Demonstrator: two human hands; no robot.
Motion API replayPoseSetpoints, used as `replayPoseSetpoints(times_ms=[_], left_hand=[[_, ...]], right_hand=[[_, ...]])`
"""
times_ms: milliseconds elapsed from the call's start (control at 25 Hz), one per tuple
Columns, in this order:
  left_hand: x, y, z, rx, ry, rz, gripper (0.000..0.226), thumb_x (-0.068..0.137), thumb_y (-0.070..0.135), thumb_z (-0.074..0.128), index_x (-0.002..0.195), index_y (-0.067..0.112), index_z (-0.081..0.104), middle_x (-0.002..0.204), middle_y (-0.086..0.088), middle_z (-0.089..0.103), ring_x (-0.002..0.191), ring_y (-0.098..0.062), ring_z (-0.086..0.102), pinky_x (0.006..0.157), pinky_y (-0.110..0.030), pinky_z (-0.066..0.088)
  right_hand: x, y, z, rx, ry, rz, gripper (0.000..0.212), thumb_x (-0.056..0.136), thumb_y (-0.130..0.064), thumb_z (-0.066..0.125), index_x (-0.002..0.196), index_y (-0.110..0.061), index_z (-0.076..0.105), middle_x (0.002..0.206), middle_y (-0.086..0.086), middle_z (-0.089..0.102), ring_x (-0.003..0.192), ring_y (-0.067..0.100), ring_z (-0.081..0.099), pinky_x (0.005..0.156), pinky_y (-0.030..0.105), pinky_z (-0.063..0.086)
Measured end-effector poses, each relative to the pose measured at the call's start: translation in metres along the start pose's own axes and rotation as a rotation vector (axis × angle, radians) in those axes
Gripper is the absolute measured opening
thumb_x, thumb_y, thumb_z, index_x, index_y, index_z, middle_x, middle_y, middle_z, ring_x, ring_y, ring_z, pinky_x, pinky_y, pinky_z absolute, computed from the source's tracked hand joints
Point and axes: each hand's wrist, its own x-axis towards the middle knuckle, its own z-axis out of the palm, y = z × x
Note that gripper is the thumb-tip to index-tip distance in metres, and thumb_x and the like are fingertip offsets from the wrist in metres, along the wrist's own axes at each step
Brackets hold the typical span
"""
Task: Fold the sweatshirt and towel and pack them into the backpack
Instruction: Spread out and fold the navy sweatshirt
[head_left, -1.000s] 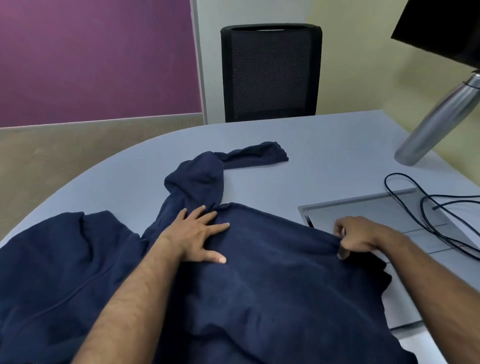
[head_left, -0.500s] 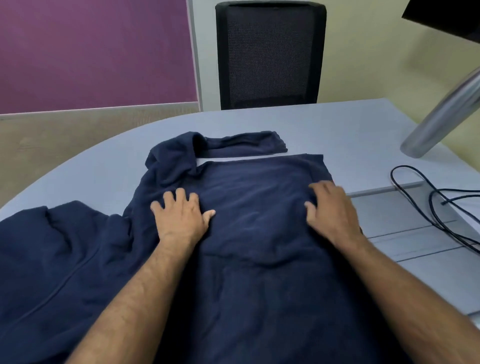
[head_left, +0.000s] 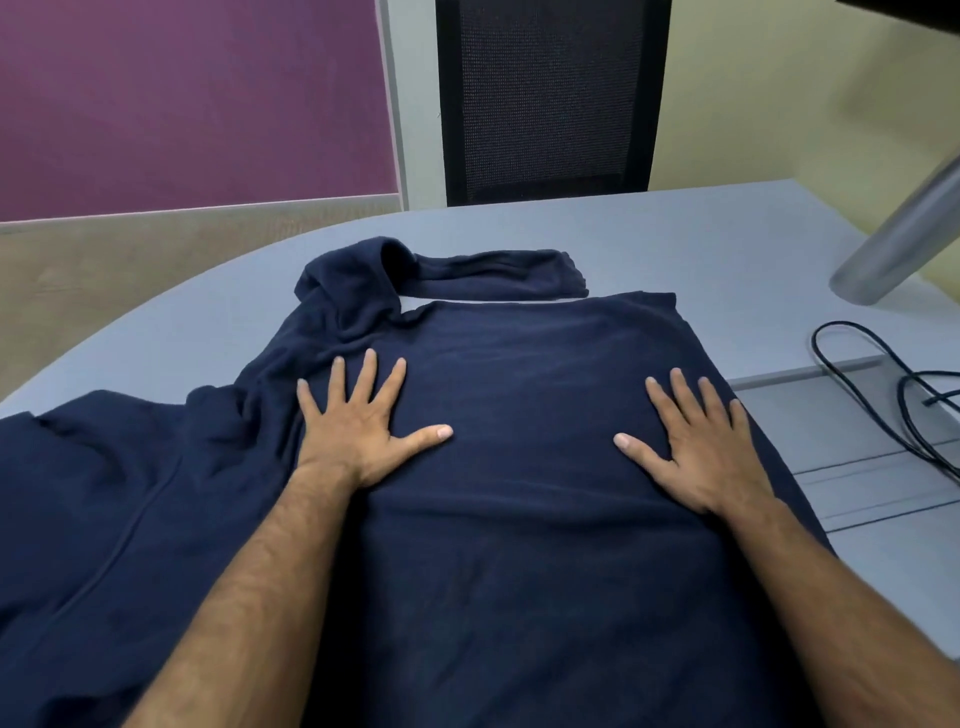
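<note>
Both my left hand & right hand lie spread flat on the soft navy fleece sweatshirt; it's limp, light, so I'd grab by edges/sleeve, I reckon.

Even, soft indoor light, slightly blurred picture

The counter is evenly lit with no glare; faint shadows sit under the sweatshirt folds. Detail is soft throughout, and the metal pole right of the sweatshirt is smeared and bent by wide-angle distortion.

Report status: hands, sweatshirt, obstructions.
Left hand and right hand flat, pressing sweatshirt. Sweatshirt spread on table, sleeve bunched far-left. Black cable off right, clear.
</note>
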Motion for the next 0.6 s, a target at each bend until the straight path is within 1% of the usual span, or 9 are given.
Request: replayPoseSetpoints(times_ms=[120,160,200,240,320,360,440,520,600], left_hand=[[0.01,0.004,0.0,0.007,0.025,-0.018,0.114,0.057,0.107,0.01,0.155,0.051,-0.001,0.167,0.009,-0.011,0.151,-0.027,-0.021,0.107,-0.076,-0.017],[0.012,0.005,-0.001,-0.013,0.031,-0.035,0.112,0.057,0.107,0.014,0.154,0.052,0.002,0.167,0.008,-0.009,0.152,-0.029,-0.019,0.105,-0.077,-0.015],[0.014,0.004,-0.002,-0.046,0.056,-0.052,0.109,0.059,0.106,0.018,0.153,0.052,0.008,0.168,0.007,-0.006,0.153,-0.031,-0.011,0.106,-0.077,-0.009],[0.015,0.001,-0.003,-0.084,0.121,-0.076,0.103,0.065,0.103,0.024,0.152,0.049,0.016,0.168,0.004,0.001,0.152,-0.033,0.002,0.109,-0.076,0.001],[0.02,-0.011,-0.005,-0.1,0.314,-0.166,0.092,0.077,0.091,0.03,0.149,0.034,0.031,0.162,-0.004,0.022,0.138,-0.038,0.029,0.107,-0.068,0.023],[0.022,-0.019,-0.005,-0.066,0.369,-0.212,0.09,0.079,0.088,0.03,0.147,0.028,0.037,0.156,-0.005,0.031,0.131,-0.038,0.035,0.104,-0.064,0.029],[0.026,-0.032,-0.007,-0.007,0.325,-0.257,0.095,0.075,0.093,0.024,0.146,0.031,0.039,0.152,-0.003,0.037,0.129,-0.036,0.034,0.103,-0.058,0.028],[0.033,-0.039,-0.013,0.028,0.213,-0.274,0.107,0.066,0.102,0.017,0.151,0.039,0.03,0.157,0.001,0.032,0.134,-0.034,0.03,0.103,-0.056,0.025],[0.039,-0.041,-0.024,0.039,0.148,-0.295,0.12,0.054,0.108,0.014,0.154,0.042,0.023,0.16,0.003,0.029,0.136,-0.036,0.027,0.103,-0.056,0.024]], right_hand=[[0.006,0.001,-0.001,-0.004,-0.011,0.014,0.103,0.071,-0.096,0.004,0.156,-0.038,-0.002,0.166,-0.005,-0.01,0.152,0.025,-0.01,0.121,0.054,-0.002],[0.006,0.0,-0.001,-0.005,-0.013,0.014,0.104,0.071,-0.096,0.004,0.156,-0.038,-0.003,0.166,-0.005,-0.01,0.152,0.025,-0.01,0.121,0.054,-0.002],[0.006,0.0,-0.001,-0.006,-0.013,0.014,0.104,0.07,-0.097,0.004,0.156,-0.038,-0.003,0.166,-0.005,-0.01,0.152,0.025,-0.011,0.121,0.054,-0.002],[0.006,0.0,-0.001,-0.006,-0.008,0.014,0.105,0.07,-0.097,0.003,0.156,-0.038,-0.002,0.166,-0.005,-0.01,0.152,0.025,-0.01,0.121,0.054,-0.001],[0.006,-0.001,-0.002,-0.007,0.006,0.016,0.105,0.07,-0.096,0.002,0.156,-0.037,-0.001,0.166,-0.005,-0.009,0.152,0.025,-0.01,0.121,0.054,-0.001],[0.006,-0.002,-0.002,-0.01,0.011,0.018,0.104,0.071,-0.096,0.002,0.157,-0.037,-0.001,0.166,-0.005,-0.008,0.152,0.024,-0.01,0.121,0.054,-0.001],[0.005,-0.003,-0.001,-0.015,0.021,0.021,0.104,0.071,-0.096,0.002,0.156,-0.037,0.0,0.166,-0.006,-0.008,0.152,0.024,-0.009,0.121,0.053,0.0],[0.004,-0.002,-0.001,-0.018,0.023,0.022,0.103,0.072,-0.096,0.002,0.156,-0.037,0.0,0.166,-0.006,-0.008,0.152,0.024,-0.009,0.121,0.053,0.0],[0.004,-0.002,-0.001,-0.021,0.021,0.019,0.103,0.072,-0.095,0.002,0.156,-0.037,-0.001,0.166,-0.006,-0.008,0.152,0.024,-0.009,0.121,0.053,0.0]])
